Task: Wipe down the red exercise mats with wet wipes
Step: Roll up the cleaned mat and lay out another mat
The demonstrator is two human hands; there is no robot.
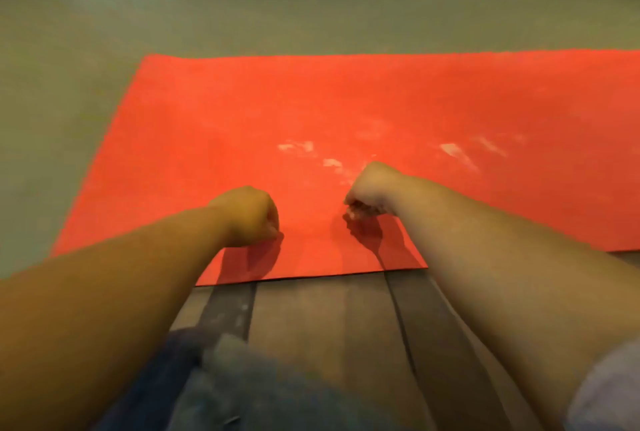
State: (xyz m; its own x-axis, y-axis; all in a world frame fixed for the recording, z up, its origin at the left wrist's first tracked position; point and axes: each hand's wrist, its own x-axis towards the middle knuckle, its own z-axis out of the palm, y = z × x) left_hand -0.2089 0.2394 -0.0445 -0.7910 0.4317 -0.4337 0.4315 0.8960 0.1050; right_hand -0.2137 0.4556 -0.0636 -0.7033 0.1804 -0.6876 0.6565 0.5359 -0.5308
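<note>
Wiping unfinished: red mat (346,101) lies flat on floor (311,8), pale smears (298,146) showing mid-surface. Left hand (247,216) and right hand (367,193) both curled tight at its near edge; blur hides whether either grips a wipe.

You are working in dim, warm light. Your left hand (247,216) and right hand (369,191) cast soft shadows toward you on the red mat (242,112). Everything looks smeared, worst along the bottom edge. Pale glare streaks the floor (311,8) at top left.
</note>
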